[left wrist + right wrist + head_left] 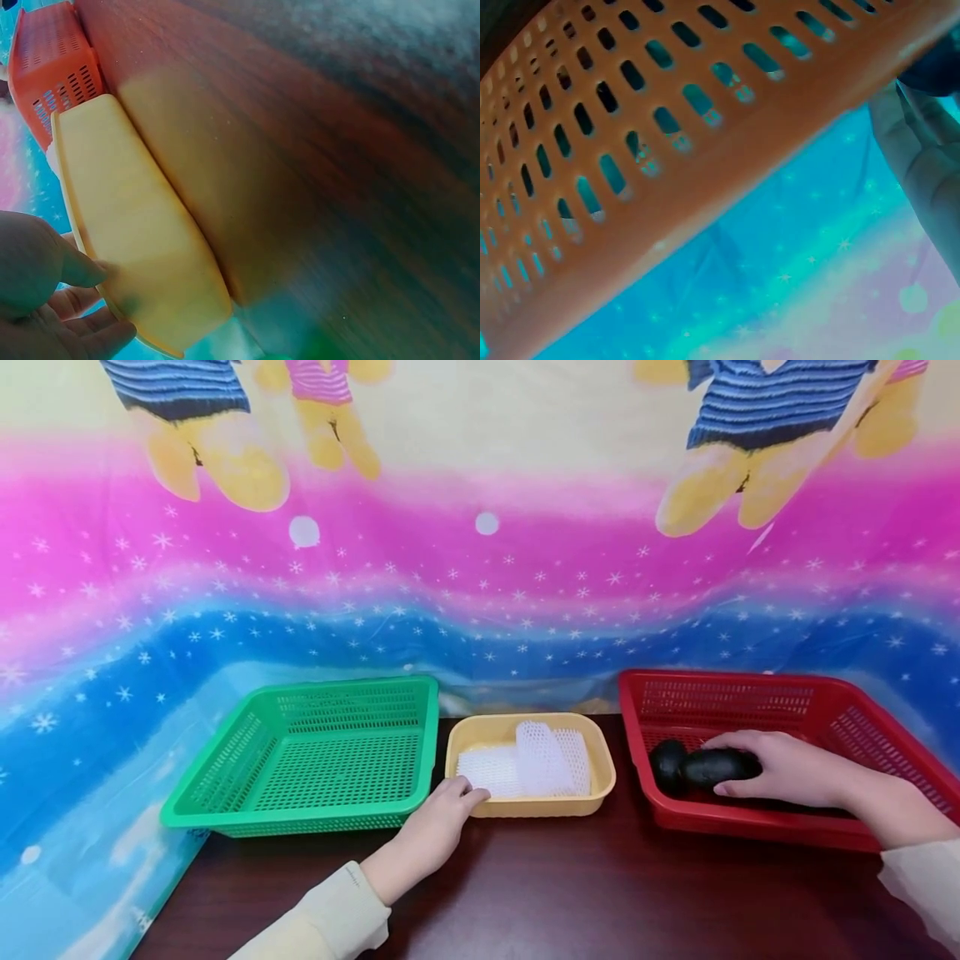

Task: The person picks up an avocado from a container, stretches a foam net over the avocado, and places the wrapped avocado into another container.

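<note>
In the head view my left hand (438,827) holds the front left corner of a yellow plastic tray (606,768). In the left wrist view the thumb and fingertips lie against the rim of that tray (142,225). White foam net sleeves (540,764) lie inside it. My right hand (787,768) reaches into the red basket (750,822) and grips a smooth, black oval object (720,768), its kind unclear. A second black oval object (667,762) lies against it on the left. The right wrist view shows only part of the right hand (922,157) beyond the basket wall.
A green basket (337,768) with a slotted floor stands left of the tray. All the containers rest on a dark brown wooden table (525,885). Behind them hangs a colourful printed cloth (480,568), which also runs down the left side.
</note>
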The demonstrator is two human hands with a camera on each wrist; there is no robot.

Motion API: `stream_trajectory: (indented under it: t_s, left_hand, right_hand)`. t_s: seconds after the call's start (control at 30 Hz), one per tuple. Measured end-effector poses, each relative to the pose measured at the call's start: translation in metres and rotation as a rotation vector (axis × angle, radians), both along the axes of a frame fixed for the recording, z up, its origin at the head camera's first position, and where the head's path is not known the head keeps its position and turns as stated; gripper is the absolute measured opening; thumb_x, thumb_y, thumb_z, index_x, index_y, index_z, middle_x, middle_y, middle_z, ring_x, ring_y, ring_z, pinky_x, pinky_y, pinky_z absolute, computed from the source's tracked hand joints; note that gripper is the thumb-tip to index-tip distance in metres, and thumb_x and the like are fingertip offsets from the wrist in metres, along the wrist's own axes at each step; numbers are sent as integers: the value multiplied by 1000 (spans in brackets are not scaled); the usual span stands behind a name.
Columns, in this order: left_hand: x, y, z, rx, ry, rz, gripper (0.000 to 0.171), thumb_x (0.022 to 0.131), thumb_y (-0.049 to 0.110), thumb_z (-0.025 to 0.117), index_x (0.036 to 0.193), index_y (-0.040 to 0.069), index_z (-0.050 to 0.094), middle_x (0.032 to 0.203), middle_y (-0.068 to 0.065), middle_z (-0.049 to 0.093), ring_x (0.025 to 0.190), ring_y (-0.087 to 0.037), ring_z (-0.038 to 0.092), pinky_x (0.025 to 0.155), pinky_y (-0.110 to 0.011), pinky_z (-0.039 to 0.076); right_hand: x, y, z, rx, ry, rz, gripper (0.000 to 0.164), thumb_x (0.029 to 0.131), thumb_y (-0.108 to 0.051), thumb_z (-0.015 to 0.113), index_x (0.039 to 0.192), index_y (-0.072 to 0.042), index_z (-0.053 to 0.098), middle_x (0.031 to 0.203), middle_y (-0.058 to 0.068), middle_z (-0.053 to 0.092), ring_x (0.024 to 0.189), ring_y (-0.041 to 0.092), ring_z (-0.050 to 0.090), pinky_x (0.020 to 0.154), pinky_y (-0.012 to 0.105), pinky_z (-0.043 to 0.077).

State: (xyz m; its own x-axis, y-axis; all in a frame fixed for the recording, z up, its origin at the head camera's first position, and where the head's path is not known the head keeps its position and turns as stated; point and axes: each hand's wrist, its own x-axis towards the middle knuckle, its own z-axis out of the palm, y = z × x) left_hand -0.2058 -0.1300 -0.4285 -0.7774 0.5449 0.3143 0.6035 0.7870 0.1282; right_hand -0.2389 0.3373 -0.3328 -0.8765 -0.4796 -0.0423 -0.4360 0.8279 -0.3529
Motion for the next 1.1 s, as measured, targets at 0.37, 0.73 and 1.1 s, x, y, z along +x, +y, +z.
stream_trajectory:
  t_s: [0.37, 0.73, 1.1]
  left_hand:
    - [1, 0, 1, -13, 9, -6, 39, 91, -13, 62, 122, 10, 70, 96, -4, 56, 97, -20, 54, 81, -31, 52]
    - [0, 1, 2, -35, -10, -3, 40, 93, -12, 62, 125, 11, 69, 97, -3, 55, 98, -20, 54, 82, -30, 52]
    - [0, 0, 3, -33, -4, -2, 39, 93, -12, 62, 125, 11, 69, 97, -4, 56, 98, -20, 54, 82, -30, 53]
  right_hand:
    - [11, -21, 9, -5, 190, -10, 59, 87, -48, 80, 132, -11, 68, 121, 9, 68, 100, 24, 64, 76, 46, 54]
    - [25, -50, 14, -117, 174, -36, 52, 89, -44, 80, 130, -15, 68, 115, 3, 69, 93, 18, 62, 69, 34, 54]
    - [41, -87, 13, -251, 49, 4, 48, 91, -39, 79, 131, -18, 65, 114, 0, 67, 93, 18, 61, 67, 30, 55]
